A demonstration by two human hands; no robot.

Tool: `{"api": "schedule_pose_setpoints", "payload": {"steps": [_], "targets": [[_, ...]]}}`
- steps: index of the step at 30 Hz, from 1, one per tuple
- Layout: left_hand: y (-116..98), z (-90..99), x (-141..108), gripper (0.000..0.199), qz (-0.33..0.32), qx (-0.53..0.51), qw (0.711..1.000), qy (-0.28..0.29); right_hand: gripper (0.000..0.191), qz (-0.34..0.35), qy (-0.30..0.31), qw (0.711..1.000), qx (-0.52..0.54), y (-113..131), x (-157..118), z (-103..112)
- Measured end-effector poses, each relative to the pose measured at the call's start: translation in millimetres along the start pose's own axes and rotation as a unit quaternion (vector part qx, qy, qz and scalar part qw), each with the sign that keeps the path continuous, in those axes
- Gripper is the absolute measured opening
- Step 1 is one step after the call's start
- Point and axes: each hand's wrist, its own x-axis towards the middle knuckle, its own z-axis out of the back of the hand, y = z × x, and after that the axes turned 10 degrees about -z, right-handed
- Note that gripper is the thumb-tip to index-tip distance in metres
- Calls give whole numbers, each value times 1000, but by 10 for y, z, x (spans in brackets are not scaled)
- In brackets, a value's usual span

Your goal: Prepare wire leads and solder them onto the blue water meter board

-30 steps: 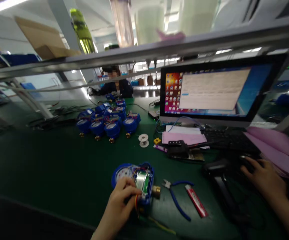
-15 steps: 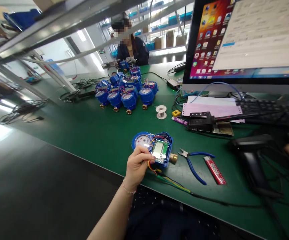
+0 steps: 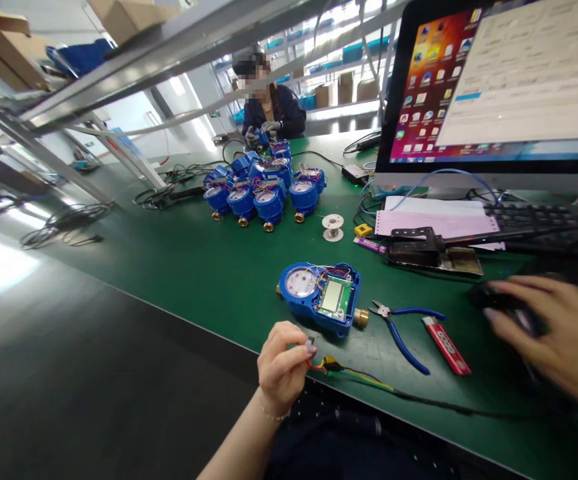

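My left hand (image 3: 285, 367) pinches a small white wire connector (image 3: 311, 343) between thumb and fingertips, just in front of an opened blue water meter (image 3: 301, 303). Red and yellow leads run from the connector to clips on a cable (image 3: 369, 381). The meter lies on the bench with its round dial, green circuit board, small display and brass threaded end exposed; my left hand is apart from it. On the right, my right hand (image 3: 553, 327), blurred, is closed over a black barcode scanner (image 3: 511, 303), thumb and fingers on either side of its head.
Blue-handled cutters (image 3: 403, 333) and a red glue packet (image 3: 446, 347) lie right of the meter. Behind are a wire spool (image 3: 333, 228), several blue meters (image 3: 269, 203), a monitor (image 3: 469, 87) and a keyboard (image 3: 559, 223). Across the bench sits a co-worker (image 3: 273, 110).
My left hand has come away from the meter toward me, taking the connector with it. My right hand has moved in from the right edge onto the scanner. The view has shifted slightly.
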Motion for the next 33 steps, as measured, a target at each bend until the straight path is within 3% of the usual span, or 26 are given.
{"api": "schedule_pose_setpoints", "payload": {"steps": [3, 5, 9, 13, 18, 21, 24, 26, 29, 31, 33], "targets": [[-20, -20, -39, 32, 6, 16, 1000, -8, 58, 102, 33, 994, -4, 481, -95, -273], [-30, -19, -52, 28, 9, 27, 1000, -7, 64, 110, 43, 993, -11, 639, -154, -452], [-37, 9, -75, 27, 10, 26, 1000, -6, 68, 86, 83, 992, -33, 731, -270, -666], [-38, 11, -132, 29, 24, 13, 1000, 2, 62, 70, 70, 994, -47, 795, -336, -750], [-127, -79, -177, 24, 15, -1, 999, 31, 51, 33, 43, 995, 83, 998, -392, -547], [-218, -146, -122, 18, -4, -8, 999, 45, 38, 19, 179, 954, 238, 1231, -524, -290], [-294, -191, -28, 18, -9, -12, 998, 65, 47, 59, 297, 887, 350, 1527, -710, -141], [-329, -211, 14, 22, -25, -37, 993, 108, 49, 67, 298, 871, 385, 1717, -807, -125], [-334, -215, 1, 28, -52, -60, 981, 179, 27, 66, 268, 868, 412, 1882, -843, -131], [-268, -172, -34, 39, -45, -29, 984, 170, 33, 50, 247, 875, 412, 1852, -784, -103], [-116, -72, -40, 56, -24, 30, 992, 123, 38, -6, 231, 899, 372, 1701, -665, -50]]}}
